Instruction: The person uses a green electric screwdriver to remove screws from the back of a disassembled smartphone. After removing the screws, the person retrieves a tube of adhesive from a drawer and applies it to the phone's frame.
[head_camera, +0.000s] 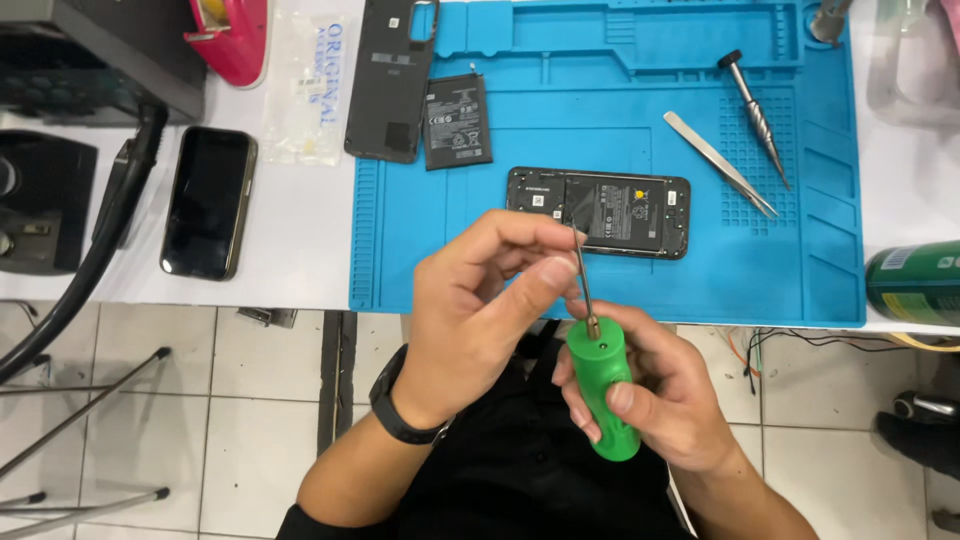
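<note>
Two hands are in view, the left hand and the right hand, with one green-handled screwdriver between them. On the tabletop lies one blue work mat, and there are two phones: one opened phone and one intact dark phone. There is also one loose battery, one detached back cover, one pair of tweezers, one metal bit tool, one clear plastic bag and one green can.
</note>
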